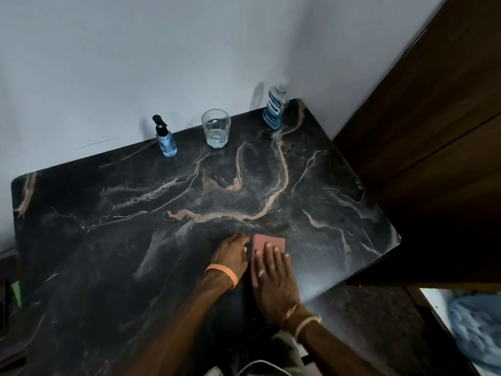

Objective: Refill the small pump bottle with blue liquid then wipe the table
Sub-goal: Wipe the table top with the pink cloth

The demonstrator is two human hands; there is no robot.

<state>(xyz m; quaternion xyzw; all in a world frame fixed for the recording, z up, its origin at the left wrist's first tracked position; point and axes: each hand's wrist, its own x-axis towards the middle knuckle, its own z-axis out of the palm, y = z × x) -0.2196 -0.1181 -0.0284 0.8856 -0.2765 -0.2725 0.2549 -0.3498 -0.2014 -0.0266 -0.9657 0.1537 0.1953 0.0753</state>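
A small pump bottle [166, 141] with a black pump and blue liquid stands at the back of the dark marble table [135, 218], by the wall. A larger bottle of blue liquid [275, 108] stands at the far right corner. A pink cloth [267, 244] lies flat near the table's front. My right hand [275, 283] lies flat on the cloth, fingers spread, covering its near part. My left hand [230, 255] rests beside the cloth's left edge, fingers curled, touching it at the fingertips.
A clear glass [216, 128] with a little water stands between the two bottles. A brown wooden cabinet [433, 131] rises along the table's right side. A white wall [135, 63] runs behind. Blue fabric [477, 329] lies low at the right.
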